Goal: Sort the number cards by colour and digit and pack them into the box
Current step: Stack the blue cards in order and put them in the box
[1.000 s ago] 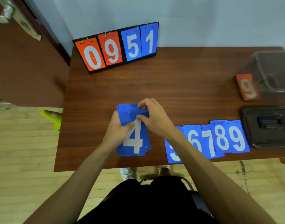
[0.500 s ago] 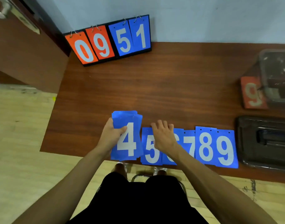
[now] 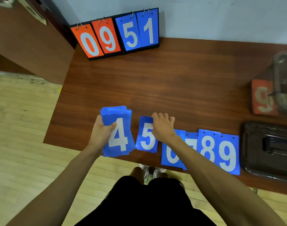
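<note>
My left hand grips a stack of blue number cards with a white 4 on top, held over the table's near edge. My right hand rests with straight fingers on the upper right of the blue 5 card, which lies flat on the table. To its right lies an overlapping row: blue 6, 7, 8 and 9, partly hidden by my right forearm. An orange 9 card lies beside the clear box at the right edge.
A flip scoreboard showing orange 0 9 and blue 5 1 stands at the table's back against the wall. A dark box lid lies at the front right. The brown table ends close to my body; a wooden door is at left.
My right hand has laid the blue 5 card down left of the 6 and slid it up and left. The left hand keeps the stack with the 4 on top.
</note>
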Motion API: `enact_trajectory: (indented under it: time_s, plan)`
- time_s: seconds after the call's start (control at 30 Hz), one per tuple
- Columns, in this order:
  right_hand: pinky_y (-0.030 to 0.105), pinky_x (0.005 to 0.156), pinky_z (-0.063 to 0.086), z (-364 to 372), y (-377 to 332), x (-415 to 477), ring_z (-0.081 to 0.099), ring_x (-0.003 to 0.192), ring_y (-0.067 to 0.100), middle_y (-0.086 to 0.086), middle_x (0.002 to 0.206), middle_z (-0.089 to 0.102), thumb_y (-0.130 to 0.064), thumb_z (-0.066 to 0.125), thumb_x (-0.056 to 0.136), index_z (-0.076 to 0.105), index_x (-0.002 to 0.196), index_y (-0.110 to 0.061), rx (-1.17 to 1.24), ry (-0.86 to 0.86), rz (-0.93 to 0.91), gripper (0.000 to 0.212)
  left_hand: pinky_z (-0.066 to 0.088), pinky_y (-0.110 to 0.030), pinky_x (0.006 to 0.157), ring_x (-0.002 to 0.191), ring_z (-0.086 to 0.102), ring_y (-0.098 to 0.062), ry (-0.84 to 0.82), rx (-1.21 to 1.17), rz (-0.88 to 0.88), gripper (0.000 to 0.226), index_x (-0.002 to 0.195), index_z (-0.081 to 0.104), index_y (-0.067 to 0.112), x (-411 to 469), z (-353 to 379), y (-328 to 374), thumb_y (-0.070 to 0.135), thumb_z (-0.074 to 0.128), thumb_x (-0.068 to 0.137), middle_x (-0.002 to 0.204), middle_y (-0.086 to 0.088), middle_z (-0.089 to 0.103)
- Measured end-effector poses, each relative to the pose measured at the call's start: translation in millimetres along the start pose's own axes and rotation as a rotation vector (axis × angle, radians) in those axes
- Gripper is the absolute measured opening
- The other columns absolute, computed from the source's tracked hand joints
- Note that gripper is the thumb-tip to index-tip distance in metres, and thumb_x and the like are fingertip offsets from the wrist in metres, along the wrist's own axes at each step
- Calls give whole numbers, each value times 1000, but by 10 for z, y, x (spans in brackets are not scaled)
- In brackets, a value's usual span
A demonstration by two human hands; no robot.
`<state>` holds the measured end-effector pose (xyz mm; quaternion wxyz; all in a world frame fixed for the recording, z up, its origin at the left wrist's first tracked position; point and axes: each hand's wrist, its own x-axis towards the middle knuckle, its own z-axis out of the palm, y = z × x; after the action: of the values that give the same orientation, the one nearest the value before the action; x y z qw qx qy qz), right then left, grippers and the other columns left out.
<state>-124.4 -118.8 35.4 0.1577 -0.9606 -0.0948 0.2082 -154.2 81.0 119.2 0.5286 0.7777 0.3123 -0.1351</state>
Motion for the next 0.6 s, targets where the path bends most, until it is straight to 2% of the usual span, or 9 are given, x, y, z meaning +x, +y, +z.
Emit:
enact_trajectory:
  time_s: [0.1,0.2,0.27,0.37,0.43,0.5,0.6]
  plan:
    - [42,88,31,-174,-36,84,48,101,30,10,110,52,-11,41,95,43,116,-9,211,-86,-8,21,52,-30,62,81,64,-14,60,29,53,27,117,44,20,85,-92,28,14,55,93,94,4,61]
    - [35,71,37,-412,-81,106,48,87,26,9,98,50,-12,42,97,41,99,-11,401,-172,-39,3,44,-24,55,73,58,-7,113,79,92,22,109,39,25,181,-166,43,13,51,95,86,9,55]
    - [31,61,36,-564,-154,59,49,81,21,7,93,52,-12,44,97,40,95,-12,503,-145,-22,4,41,-22,53,72,55,-4,102,110,109,21,108,37,24,234,-224,54,14,50,95,84,11,53]
    - [21,57,39,-715,-251,-57,51,71,9,1,87,56,-12,43,97,44,97,-14,628,-70,16,1,40,-23,53,68,54,-5,104,118,139,19,105,40,20,258,-269,72,11,52,93,81,10,52]
    - [23,61,41,-783,-294,-135,54,75,8,1,89,59,-13,45,97,45,95,-15,646,-48,0,3,45,-27,58,70,58,-12,60,87,147,19,103,44,20,223,-242,109,9,52,90,81,7,56]
    - [30,66,45,-818,-312,-201,59,84,17,4,96,62,-14,47,96,48,96,-15,656,-36,2,2,52,-32,62,75,64,-15,-47,64,141,19,104,46,24,154,-157,172,12,52,90,87,3,61]
    - [28,69,42,-839,-290,-262,57,92,20,4,105,60,-18,50,95,52,103,-18,611,18,35,8,51,-25,57,78,65,-13,-155,70,153,9,97,47,28,33,44,257,19,49,94,91,4,61]
